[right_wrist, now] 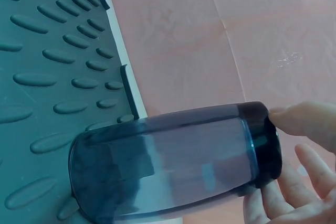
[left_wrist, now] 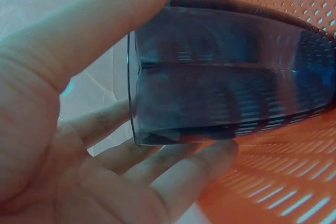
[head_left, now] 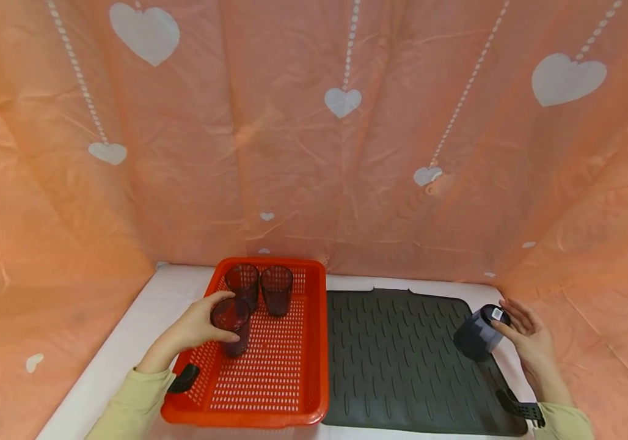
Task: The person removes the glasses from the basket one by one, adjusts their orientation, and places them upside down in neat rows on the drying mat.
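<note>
At the left side of an orange-red plastic basket [head_left: 322,360], my left hand [head_left: 195,324] holds a dark tinted drinking glass [head_left: 239,342] near its rim. In the left wrist view the thumb lies on one side of that glass [left_wrist: 210,72] and the fingers on the other. Over the right edge of a dark ridged drying mat [head_left: 396,366], my right hand [head_left: 536,348] grips a second tinted glass [head_left: 476,336] by its base. This glass is upside down and tilted, a white label on its bottom; its mouth end lies over the mat in the right wrist view.
Two more tinted glasses, one at the back left [head_left: 242,284] and one beside it [head_left: 278,296], stand upright in the basket. Basket and mat lie side by side on a white table [head_left: 121,360]. An orange curtain [head_left: 292,153] with hearts hangs behind.
</note>
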